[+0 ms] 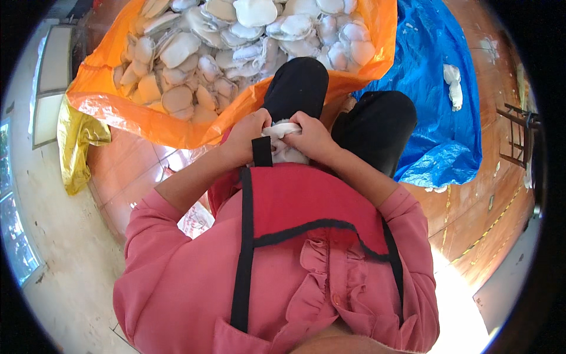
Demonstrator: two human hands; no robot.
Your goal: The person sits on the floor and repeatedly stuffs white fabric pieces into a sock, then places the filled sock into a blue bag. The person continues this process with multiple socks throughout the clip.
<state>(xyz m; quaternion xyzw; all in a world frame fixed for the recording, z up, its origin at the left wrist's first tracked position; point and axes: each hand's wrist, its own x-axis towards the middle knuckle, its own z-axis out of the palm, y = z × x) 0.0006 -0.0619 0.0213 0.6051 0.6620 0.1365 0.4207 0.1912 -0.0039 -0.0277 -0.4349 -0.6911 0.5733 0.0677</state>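
Over my lap, a white, soft-looking cloth piece [288, 154] is gripped between my two hands. My left hand [251, 134] pinches its left edge with curled fingers. On the other side my right hand [311, 139] has thumb and fingers closed on the raised rim. The piece bunches below the fingers against my red apron [318, 197], and its lower part is hidden there. A black strap end [262, 151] stands up beside my left wrist. Just beyond my knees, a heap of flat, rounded white pieces [180, 49] lies on an orange plastic sheet [138, 127].
To the right a blue plastic sheet [439, 133] covers part of the tiled floor [466, 221], with one long white piece [453, 87] on it. A yellow plastic sheet [79, 144] lies crumpled by the left wall. A dark metal rack [519, 134] stands at the far right.
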